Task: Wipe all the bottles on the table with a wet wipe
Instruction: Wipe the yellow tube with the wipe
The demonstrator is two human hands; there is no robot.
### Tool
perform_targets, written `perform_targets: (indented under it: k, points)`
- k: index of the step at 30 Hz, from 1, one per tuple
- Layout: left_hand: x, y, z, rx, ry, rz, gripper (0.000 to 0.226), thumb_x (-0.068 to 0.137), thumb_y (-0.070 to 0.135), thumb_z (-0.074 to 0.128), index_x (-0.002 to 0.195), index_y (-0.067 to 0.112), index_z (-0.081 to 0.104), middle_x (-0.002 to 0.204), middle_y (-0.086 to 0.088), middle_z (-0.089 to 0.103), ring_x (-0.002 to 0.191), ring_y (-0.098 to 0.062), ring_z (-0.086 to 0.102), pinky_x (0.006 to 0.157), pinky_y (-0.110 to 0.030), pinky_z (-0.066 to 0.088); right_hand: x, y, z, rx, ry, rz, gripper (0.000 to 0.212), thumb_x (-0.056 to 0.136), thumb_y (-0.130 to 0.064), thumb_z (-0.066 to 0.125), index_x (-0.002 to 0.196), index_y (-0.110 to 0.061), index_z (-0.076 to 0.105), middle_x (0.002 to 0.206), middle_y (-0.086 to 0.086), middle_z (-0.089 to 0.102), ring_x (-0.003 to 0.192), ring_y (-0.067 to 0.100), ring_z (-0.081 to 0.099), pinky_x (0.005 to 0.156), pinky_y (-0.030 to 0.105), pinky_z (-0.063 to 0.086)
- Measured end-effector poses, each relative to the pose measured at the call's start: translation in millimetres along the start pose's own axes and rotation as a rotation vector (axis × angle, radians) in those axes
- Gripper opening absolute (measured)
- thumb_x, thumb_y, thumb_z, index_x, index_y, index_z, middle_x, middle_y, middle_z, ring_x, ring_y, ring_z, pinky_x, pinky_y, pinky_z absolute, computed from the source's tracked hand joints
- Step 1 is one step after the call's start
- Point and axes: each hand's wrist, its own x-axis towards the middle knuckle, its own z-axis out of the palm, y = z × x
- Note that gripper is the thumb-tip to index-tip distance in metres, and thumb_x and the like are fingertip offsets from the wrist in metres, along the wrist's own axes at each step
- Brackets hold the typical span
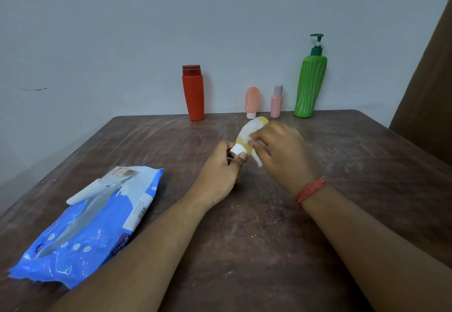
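Note:
My left hand (221,172) pinches the white cap end of a small yellow tube bottle (247,149), held tilted above the middle of the brown table (146,140). My right hand (281,150) holds a white wet wipe (250,129) wrapped over the tube's body. Against the wall at the table's far edge stand a red bottle (193,94), an orange tube (252,101), a small pink bottle (276,102) and a tall green pump bottle (310,84).
A blue pack of wet wipes (93,228) lies on the table at the left, its flap lifted. A dark brown panel (430,91) rises at the right edge. The table surface shows pale streaks and crumbs.

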Motion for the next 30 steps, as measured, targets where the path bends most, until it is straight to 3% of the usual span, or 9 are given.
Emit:
perform_targets:
  k: [3, 6, 10, 12, 15, 18, 23, 27, 30]
  points:
    - [0, -1, 0, 0.038, -0.015, 0.009, 0.011, 0.104, 0.03, 0.05, 0.113, 0.024, 0.05, 0.096, -0.006, 0.064, 0.067, -0.006, 0.056, 0.056, -0.015, 0.046, 1, 1, -2, 0.04, 0.062, 0.099, 0.009, 0.089, -0.018, 0.067, 0.096, -0.013, 0.07, 0.092, 0.003, 0.062, 0.084, 0.024, 0.059, 0.072, 0.036, 0.047]
    - [0, -2, 0, 0.048, -0.003, 0.026, 0.009, 0.104, 0.032, 0.051, 0.111, 0.026, 0.05, 0.086, 0.001, 0.061, 0.07, -0.009, 0.058, 0.062, -0.022, 0.045, -3, -8, 3, -0.001, -0.043, -0.07, 0.01, 0.087, -0.017, 0.07, 0.097, -0.016, 0.072, 0.092, 0.001, 0.062, 0.088, 0.023, 0.059, 0.073, 0.036, 0.047]
    - [0, -1, 2, 0.107, -0.027, 0.041, 0.008, 0.104, 0.031, 0.05, 0.111, 0.028, 0.048, 0.087, 0.0, 0.059, 0.073, -0.013, 0.057, 0.067, -0.034, 0.051, 2, 11, 0, -0.017, 0.043, 0.095, 0.016, 0.092, -0.024, 0.061, 0.101, -0.015, 0.071, 0.095, 0.002, 0.063, 0.089, 0.025, 0.057, 0.077, 0.04, 0.047]
    - [0, -1, 2, 0.111, -0.028, 0.049, 0.006, 0.104, 0.031, 0.051, 0.109, 0.03, 0.047, 0.086, -0.002, 0.059, 0.074, -0.015, 0.057, 0.072, -0.04, 0.053, -1, 7, 0, 0.035, 0.004, 0.062, 0.014, 0.091, -0.021, 0.064, 0.102, -0.014, 0.071, 0.097, 0.002, 0.062, 0.091, 0.023, 0.057, 0.076, 0.037, 0.048]
    - [0, -1, 1, 0.094, -0.014, 0.044, 0.005, 0.103, 0.032, 0.051, 0.106, 0.031, 0.047, 0.084, -0.002, 0.061, 0.074, -0.015, 0.059, 0.071, -0.036, 0.052, -3, 0, 2, 0.006, -0.058, -0.065, 0.012, 0.091, -0.02, 0.066, 0.101, -0.016, 0.071, 0.096, 0.001, 0.062, 0.093, 0.021, 0.056, 0.078, 0.037, 0.048]
    - [1, -1, 2, 0.127, -0.023, 0.043, 0.009, 0.104, 0.031, 0.05, 0.112, 0.029, 0.046, 0.087, 0.0, 0.059, 0.076, -0.014, 0.059, 0.068, -0.03, 0.049, 2, 9, 0, -0.012, 0.019, 0.068, 0.018, 0.093, -0.025, 0.059, 0.103, -0.016, 0.071, 0.098, 0.001, 0.063, 0.091, 0.024, 0.057, 0.079, 0.044, 0.049]
    - [1, -2, 1, 0.099, -0.014, 0.05, 0.005, 0.103, 0.033, 0.051, 0.104, 0.033, 0.046, 0.085, 0.0, 0.061, 0.078, -0.015, 0.06, 0.068, -0.029, 0.047, -4, -4, 4, 0.053, -0.095, -0.096, 0.014, 0.089, -0.017, 0.068, 0.102, -0.015, 0.071, 0.097, 0.0, 0.06, 0.092, 0.021, 0.057, 0.074, 0.029, 0.045]
    - [0, 0, 2, 0.148, -0.034, 0.05, 0.008, 0.104, 0.031, 0.05, 0.111, 0.028, 0.046, 0.091, -0.006, 0.061, 0.079, -0.017, 0.059, 0.071, -0.037, 0.052, 2, 10, -1, -0.024, 0.037, 0.054, 0.015, 0.092, -0.02, 0.064, 0.104, -0.015, 0.072, 0.095, 0.001, 0.062, 0.092, 0.022, 0.054, 0.078, 0.038, 0.048]
    - [-1, 0, 2, 0.153, -0.042, 0.056, 0.007, 0.104, 0.031, 0.05, 0.109, 0.031, 0.045, 0.09, -0.005, 0.06, 0.079, -0.016, 0.059, 0.072, -0.037, 0.052, -1, 5, -3, 0.026, -0.004, 0.033, 0.016, 0.091, -0.019, 0.066, 0.105, -0.015, 0.072, 0.097, 0.0, 0.061, 0.093, 0.02, 0.053, 0.076, 0.033, 0.046]
